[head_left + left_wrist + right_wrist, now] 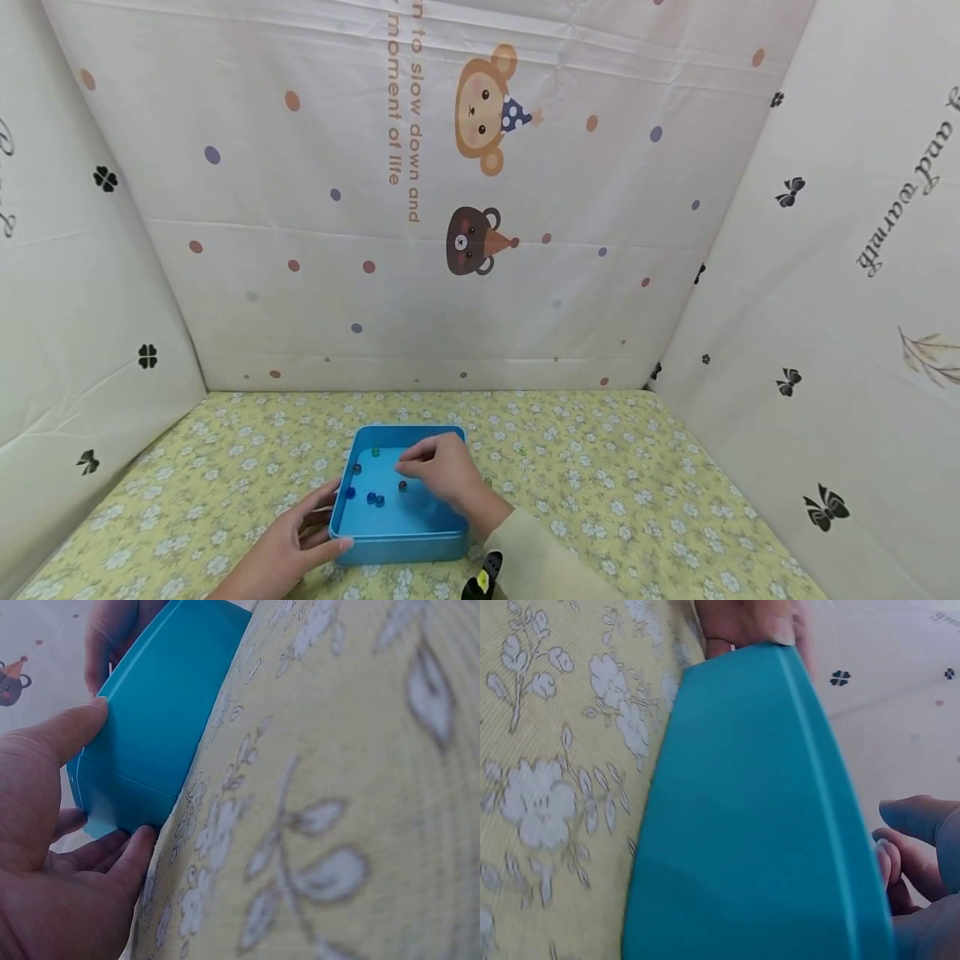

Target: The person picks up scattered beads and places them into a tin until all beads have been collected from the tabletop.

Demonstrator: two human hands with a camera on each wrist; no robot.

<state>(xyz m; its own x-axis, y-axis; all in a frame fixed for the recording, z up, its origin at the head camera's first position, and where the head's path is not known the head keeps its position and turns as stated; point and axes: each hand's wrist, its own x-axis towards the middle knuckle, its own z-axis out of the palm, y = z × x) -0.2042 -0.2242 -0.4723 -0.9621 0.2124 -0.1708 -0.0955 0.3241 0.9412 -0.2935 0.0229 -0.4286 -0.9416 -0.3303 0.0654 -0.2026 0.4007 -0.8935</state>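
A blue rectangular box point(397, 548) with an open top sits on the flowered cloth. My left hand point(288, 533) grips its near left corner, thumb on the rim and fingers against the side. Inside lie several small beads: a green bead point(376, 452) at the back, a brown bead point(357, 468) by the left wall, a blue bead point(350, 493), two dark blue beads point(376, 500) side by side, and a reddish-brown bead point(402, 485). Over the box's right side, my right hand point(450, 471) has bent fingers and lowered fingertips; I cannot tell whether they hold a bead.
Yellow cloth with white flowers point(585, 492) covers the table around the box. Printed white sheets form a back wall point(420, 300), a left wall point(67, 292) and a right wall point(825, 317). A black strap point(487, 571) shows at the right sleeve point(543, 554).
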